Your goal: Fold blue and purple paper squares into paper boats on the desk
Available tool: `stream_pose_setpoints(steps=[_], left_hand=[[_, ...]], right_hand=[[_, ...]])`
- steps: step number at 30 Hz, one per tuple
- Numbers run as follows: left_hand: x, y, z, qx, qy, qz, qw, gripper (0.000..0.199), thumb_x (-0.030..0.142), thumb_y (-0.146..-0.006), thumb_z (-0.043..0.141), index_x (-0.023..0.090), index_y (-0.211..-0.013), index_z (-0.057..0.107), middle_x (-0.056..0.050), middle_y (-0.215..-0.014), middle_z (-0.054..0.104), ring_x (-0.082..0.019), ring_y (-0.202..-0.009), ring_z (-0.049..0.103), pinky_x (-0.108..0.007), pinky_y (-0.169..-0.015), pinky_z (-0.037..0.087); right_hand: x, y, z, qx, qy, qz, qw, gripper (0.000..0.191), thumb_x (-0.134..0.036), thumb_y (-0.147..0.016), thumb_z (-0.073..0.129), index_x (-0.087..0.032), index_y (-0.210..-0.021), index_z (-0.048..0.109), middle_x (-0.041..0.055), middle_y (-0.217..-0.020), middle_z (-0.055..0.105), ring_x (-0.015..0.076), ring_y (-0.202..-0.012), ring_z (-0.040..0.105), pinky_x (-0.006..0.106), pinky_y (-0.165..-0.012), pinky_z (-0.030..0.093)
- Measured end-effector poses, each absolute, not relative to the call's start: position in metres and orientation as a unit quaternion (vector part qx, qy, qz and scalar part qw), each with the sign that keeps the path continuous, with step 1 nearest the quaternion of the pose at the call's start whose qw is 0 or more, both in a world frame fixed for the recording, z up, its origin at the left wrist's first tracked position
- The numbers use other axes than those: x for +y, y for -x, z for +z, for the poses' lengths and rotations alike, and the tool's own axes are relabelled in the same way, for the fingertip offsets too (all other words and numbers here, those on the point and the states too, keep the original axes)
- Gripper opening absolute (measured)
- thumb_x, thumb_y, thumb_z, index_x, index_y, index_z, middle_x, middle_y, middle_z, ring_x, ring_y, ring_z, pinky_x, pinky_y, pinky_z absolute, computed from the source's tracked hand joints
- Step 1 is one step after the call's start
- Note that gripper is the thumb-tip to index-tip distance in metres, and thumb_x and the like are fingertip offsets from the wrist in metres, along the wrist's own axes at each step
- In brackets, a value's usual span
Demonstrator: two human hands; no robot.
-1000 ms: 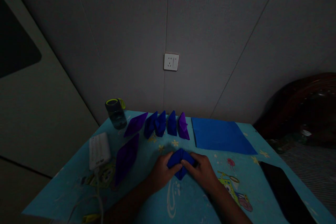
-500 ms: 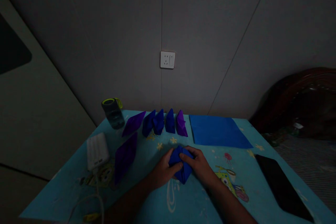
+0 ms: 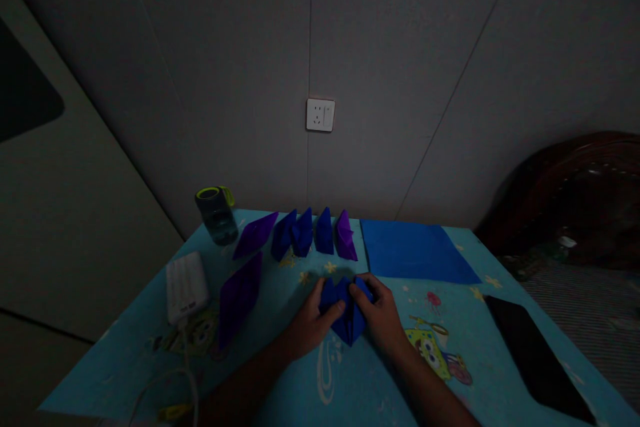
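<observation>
Between my two hands is a folded piece of blue paper (image 3: pixel 346 310), its layers spread apart at the top and its lower corner pointing toward me. My left hand (image 3: pixel 314 319) pinches its left side, thumb on the near face and fingers behind. On the right side my right hand (image 3: pixel 378 310) grips it the same way. Beyond them stand folded paper boats: several dark blue ones, among them one blue boat (image 3: pixel 325 232), and a purple boat (image 3: pixel 345 236) at the row's right end. Two more purple folded papers, one far (image 3: pixel 255 235) and one near (image 3: pixel 241 300), lie to the left.
Blue paper sheets (image 3: pixel 417 250) lie at the back right. A dark phone (image 3: pixel 537 353) rests along the right edge. At left are a white power bank (image 3: pixel 187 287) with a cable (image 3: pixel 190 373) and a water bottle (image 3: pixel 218 217). The wall with a socket (image 3: pixel 320 115) rises behind the table.
The blue paper has been pulled wider at the top, its layers parting into separate points. My hands have moved slightly apart while keeping hold of it.
</observation>
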State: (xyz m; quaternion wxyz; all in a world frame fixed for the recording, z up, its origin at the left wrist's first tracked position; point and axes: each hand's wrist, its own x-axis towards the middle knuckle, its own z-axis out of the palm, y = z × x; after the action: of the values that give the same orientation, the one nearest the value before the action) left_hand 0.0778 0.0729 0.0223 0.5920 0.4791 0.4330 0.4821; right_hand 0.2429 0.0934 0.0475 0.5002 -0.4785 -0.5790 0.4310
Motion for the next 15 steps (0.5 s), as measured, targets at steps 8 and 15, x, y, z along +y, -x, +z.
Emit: stream_pose_setpoints(steps=[8, 15], left_hand=[[0.076, -0.074, 0.028, 0.361, -0.403, 0.595, 0.595, 0.034, 0.044, -0.087, 0.065, 0.021, -0.106, 0.048, -0.012, -0.119, 0.069, -0.028, -0.119, 0.061, -0.048, -0.109, 0.039], [0.075, -0.072, 0.04, 0.251, -0.312, 0.679, 0.615, 0.033, 0.033, -0.082, 0.072, 0.024, -0.09, 0.042, -0.008, -0.118, 0.07, -0.029, -0.12, 0.061, -0.055, -0.11, 0.036]], right_hand=[[0.094, -0.248, 0.048, -0.522, 0.49, 0.402, 0.571, 0.032, -0.053, -0.084, 0.061, -0.022, -0.084, 0.056, 0.0005, -0.078, 0.061, 0.0163, -0.067, 0.052, 0.025, -0.058, 0.043], [0.098, -0.25, 0.042, -0.491, 0.49, 0.425, 0.582, 0.033, -0.054, -0.084, 0.062, -0.023, -0.083, 0.05, -0.0072, -0.058, 0.043, 0.0121, -0.051, 0.04, 0.023, -0.047, 0.033]])
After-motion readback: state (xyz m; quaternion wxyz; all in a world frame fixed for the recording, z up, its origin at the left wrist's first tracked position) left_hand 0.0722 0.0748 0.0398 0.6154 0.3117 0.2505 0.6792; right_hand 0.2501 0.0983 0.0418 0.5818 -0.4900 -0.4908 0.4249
